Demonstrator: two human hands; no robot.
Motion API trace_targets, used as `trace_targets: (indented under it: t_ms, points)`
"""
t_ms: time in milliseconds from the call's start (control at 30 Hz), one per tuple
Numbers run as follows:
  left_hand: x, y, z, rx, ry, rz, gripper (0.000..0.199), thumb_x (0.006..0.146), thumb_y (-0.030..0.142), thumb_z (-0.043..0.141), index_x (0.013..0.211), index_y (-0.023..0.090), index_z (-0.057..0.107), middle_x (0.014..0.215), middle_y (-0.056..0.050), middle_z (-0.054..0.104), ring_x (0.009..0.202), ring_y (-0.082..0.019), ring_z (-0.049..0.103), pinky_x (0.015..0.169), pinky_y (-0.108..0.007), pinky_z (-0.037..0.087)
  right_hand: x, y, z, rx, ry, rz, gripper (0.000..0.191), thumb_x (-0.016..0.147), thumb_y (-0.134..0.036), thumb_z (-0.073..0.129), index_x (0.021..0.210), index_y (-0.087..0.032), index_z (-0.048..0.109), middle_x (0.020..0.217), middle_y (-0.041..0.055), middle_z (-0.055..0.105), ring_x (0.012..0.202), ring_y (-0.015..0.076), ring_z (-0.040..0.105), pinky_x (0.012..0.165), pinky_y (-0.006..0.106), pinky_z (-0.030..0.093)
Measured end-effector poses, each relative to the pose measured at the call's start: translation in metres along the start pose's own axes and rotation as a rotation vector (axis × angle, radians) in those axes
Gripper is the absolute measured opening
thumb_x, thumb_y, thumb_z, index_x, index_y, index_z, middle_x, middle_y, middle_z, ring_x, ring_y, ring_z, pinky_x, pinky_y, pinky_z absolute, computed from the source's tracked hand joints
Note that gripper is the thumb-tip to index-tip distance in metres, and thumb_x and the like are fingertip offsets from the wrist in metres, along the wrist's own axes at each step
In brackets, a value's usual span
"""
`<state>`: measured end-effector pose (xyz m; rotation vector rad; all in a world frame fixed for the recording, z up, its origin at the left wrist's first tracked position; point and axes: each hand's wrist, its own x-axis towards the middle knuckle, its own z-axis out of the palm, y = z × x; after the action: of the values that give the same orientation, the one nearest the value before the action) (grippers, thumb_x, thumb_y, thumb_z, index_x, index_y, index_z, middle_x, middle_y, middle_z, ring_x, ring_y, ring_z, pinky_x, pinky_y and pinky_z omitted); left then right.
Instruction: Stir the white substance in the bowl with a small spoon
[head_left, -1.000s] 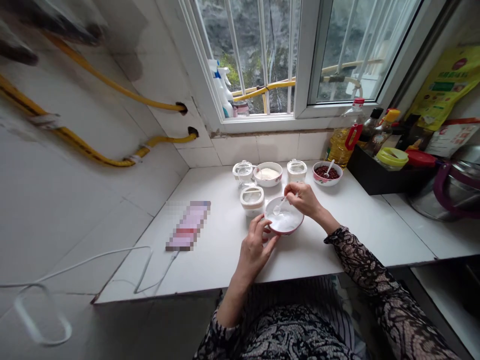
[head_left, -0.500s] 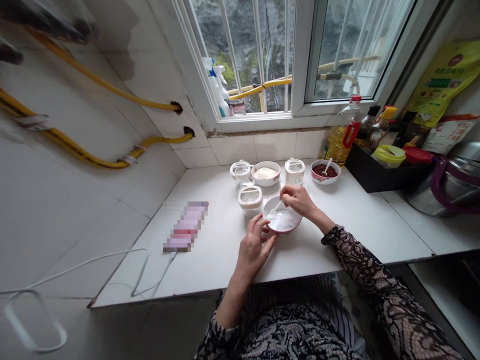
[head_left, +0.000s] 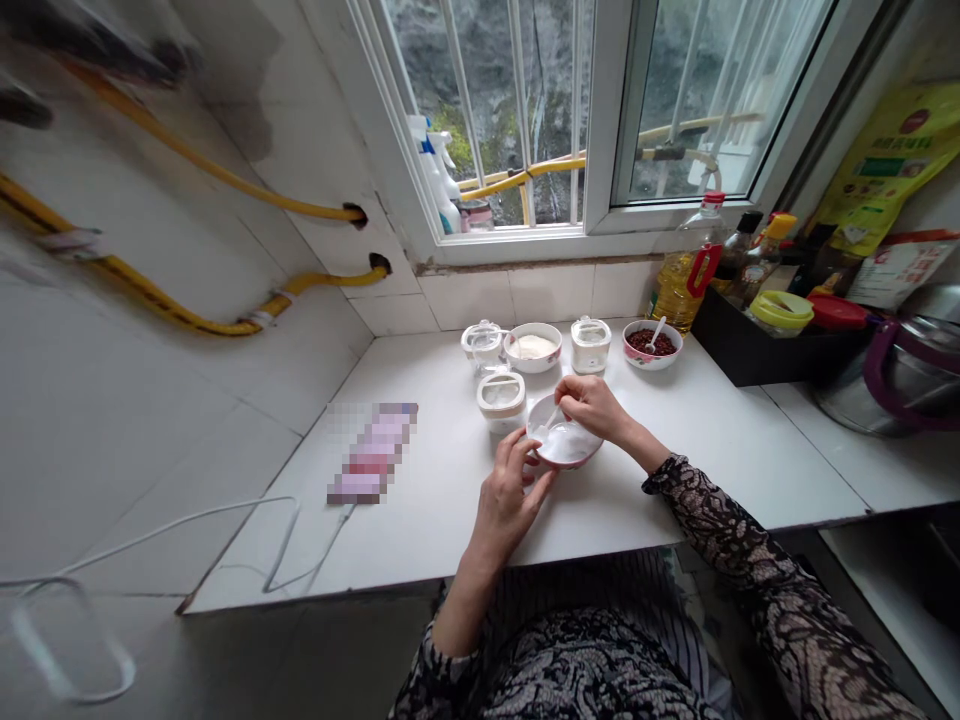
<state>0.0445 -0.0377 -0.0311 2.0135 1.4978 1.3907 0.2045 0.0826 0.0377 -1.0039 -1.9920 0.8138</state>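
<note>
A bowl with a pinkish outside holds white powder near the counter's middle. My left hand grips its left rim, fingers along the edge and thumb at the near side. Over the bowl's far side, my right hand pinches a small white spoon whose tip is in the powder. Just behind and left of the bowl is a lidded container. Farther back are another clear container, a bowl of pale powder, a lidded jar and a bowl of dark red beans with a white spoon.
A blurred pink phone-like item with a white cable lies at the left. At the right are an oil bottle, a black rack of bottles and a metal pot. The window is behind the counter.
My right hand has shifted slightly left with the spoon, which now sits a little more upright in the bowl. My left hand keeps its hold on the rim.
</note>
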Motion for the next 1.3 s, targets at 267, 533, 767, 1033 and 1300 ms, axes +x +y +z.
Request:
trace_targets:
  t_ms: [267,533,767,1033,1300]
  points:
    - [0.000,0.000,-0.001,-0.018,-0.006,-0.007,0.030,0.089,0.021,0.063,0.117,0.023,0.054,0.132,-0.011,0.052,0.078,-0.012,0.070,0.066,-0.028,0.065,0.005,0.005,-0.003,0.292,0.032,0.196,0.010,0.064,-0.019,0.051,0.061,-0.018,0.060,0.045,-0.0036,0.056,0.046,0.0104,0.050,0.052,0.022,0.040]
    - [0.001,0.002,-0.002,-0.009,-0.029,-0.033,0.030,0.088,0.020,0.063,0.117,0.024,0.053,0.134,-0.011,0.052,0.079,-0.013,0.070,0.068,-0.029,0.065,0.012,0.008,-0.008,0.500,0.054,0.298,0.009,0.056,-0.021,0.052,0.056,-0.018,0.060,0.042,-0.0028,0.055,0.040,0.0101,0.047,0.046,0.022,0.040]
    - [0.001,0.002,-0.001,-0.010,-0.022,-0.025,0.030,0.089,0.022,0.063,0.117,0.024,0.053,0.133,-0.011,0.053,0.080,-0.013,0.070,0.066,-0.030,0.065,0.011,0.002,-0.008,0.548,0.070,0.291,0.009,0.061,-0.023,0.055,0.064,-0.018,0.061,0.048,-0.0019,0.059,0.047,0.0120,0.053,0.058,0.027,0.049]
    - [0.001,0.002,-0.001,-0.015,-0.009,0.001,0.029,0.090,0.021,0.061,0.117,0.022,0.053,0.132,-0.012,0.052,0.082,-0.013,0.069,0.066,-0.028,0.065,0.003,-0.013,0.013,0.225,0.162,-0.101,0.012,0.089,-0.031,0.051,0.091,-0.021,0.058,0.082,0.0046,0.071,0.078,0.0176,0.068,0.082,0.034,0.051]
    - [0.001,0.002,0.000,-0.012,-0.003,-0.002,0.027,0.090,0.022,0.061,0.117,0.022,0.053,0.132,-0.012,0.053,0.081,-0.013,0.069,0.066,-0.029,0.065,-0.002,-0.019,0.011,-0.209,0.147,-0.361,0.016,0.093,-0.017,0.047,0.087,-0.021,0.062,0.081,0.0041,0.074,0.077,0.0186,0.065,0.102,0.041,0.038]
